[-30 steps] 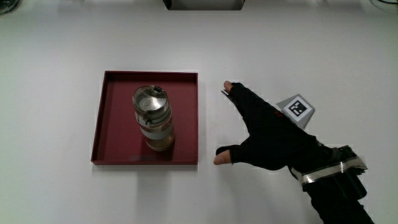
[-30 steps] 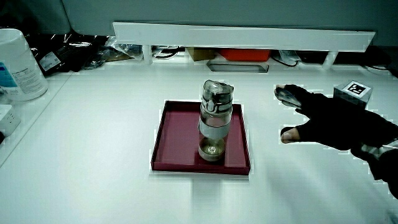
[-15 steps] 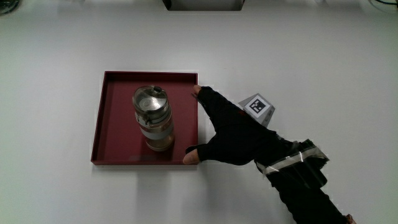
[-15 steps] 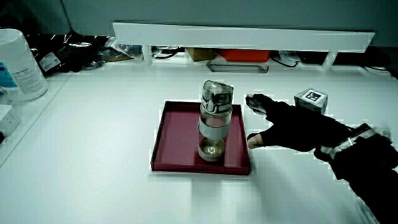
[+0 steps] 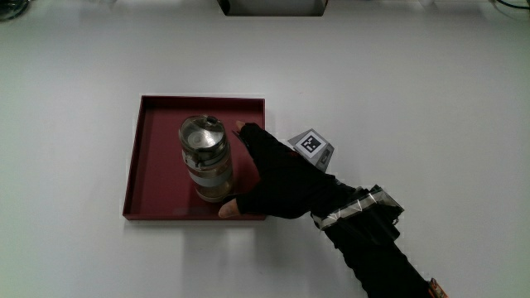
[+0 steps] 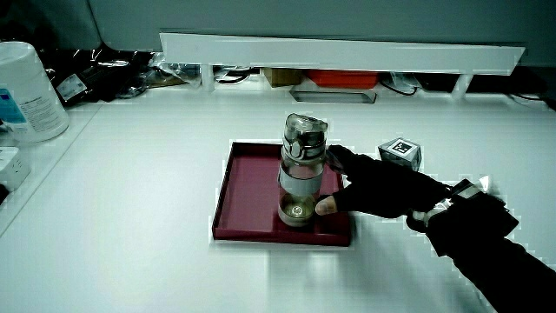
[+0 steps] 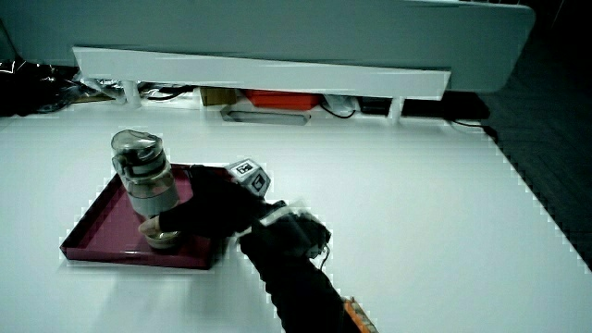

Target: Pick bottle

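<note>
On the shallow dark-red square tray (image 5: 149,157), about midway across the white table (image 5: 397,91): the clear cylindrical bottle with a pale band and a grey flip lid (image 5: 204,159) stands upright, its base resting on the tray floor. The black-gloved hand (image 5: 277,175) is over the tray's edge, just beside the bottle. Fingers spread in a wide cradle, thumb tip (image 5: 226,209) near the bottle's base on the side nearer the person, forefinger tip (image 5: 241,128) alongside the upper body. In a side view the thumb (image 6: 326,206) looks to touch or nearly touch the glass; contact is not certain. Grip not closed, nothing held. The patterned cube (image 5: 311,146) rides on the back of the hand.

Judgement: reach nearly complete, closing not yet done.

Risks (all guesses from the layout):
- The bottle is tall on a small base; a push from one finger before the other meets it could tip it.
- Smooth glass may slip if the squeeze lands on the band's edge.
- Lifting at a slant could catch the base on the tray's raised rim.
</note>
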### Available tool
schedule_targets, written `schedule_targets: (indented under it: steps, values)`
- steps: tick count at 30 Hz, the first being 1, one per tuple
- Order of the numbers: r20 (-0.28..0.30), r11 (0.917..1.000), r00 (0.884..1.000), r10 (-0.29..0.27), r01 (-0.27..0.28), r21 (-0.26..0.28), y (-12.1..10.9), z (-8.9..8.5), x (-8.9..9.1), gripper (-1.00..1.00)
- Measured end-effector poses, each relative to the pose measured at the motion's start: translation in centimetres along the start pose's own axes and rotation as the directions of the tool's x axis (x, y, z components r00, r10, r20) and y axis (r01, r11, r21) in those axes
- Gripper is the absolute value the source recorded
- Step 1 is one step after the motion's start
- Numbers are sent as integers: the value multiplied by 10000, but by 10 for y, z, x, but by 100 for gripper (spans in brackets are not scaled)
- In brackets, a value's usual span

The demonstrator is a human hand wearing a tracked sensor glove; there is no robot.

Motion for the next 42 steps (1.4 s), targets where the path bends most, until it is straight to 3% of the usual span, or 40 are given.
schedule_targets:
  steps: [11, 22, 23, 24, 25, 28, 33, 40, 41, 42]
  values:
    - [-749, 10000, 9972, -66, 64, -34, 16, -11, 8, 0]
    - [-813, 9998, 9965, -196, 201, 47, 24, -20, 14, 0]
    - [-824, 9999, 9965, -102, 112, 110, 25, -20, 14, 0]
    - [-590, 9963, 9981, -193, 241, 828, 25, -20, 16, 0]
    - [-982, 9999, 9952, -40, 55, 147, 25, -21, 13, 0]
    - [-1098, 9996, 9940, -20, 52, 293, 26, -20, 19, 0]
    - [-1499, 9966, 9882, 302, -184, 798, 24, -19, 20, 26]
    - [-1216, 9886, 9916, 439, -256, 1483, 20, -19, 18, 63]
    - [-1232, 9869, 9901, 674, -480, 1540, 21, -19, 19, 68]
    - [-1173, 9869, 9918, 511, -321, 1580, 19, -19, 18, 74]
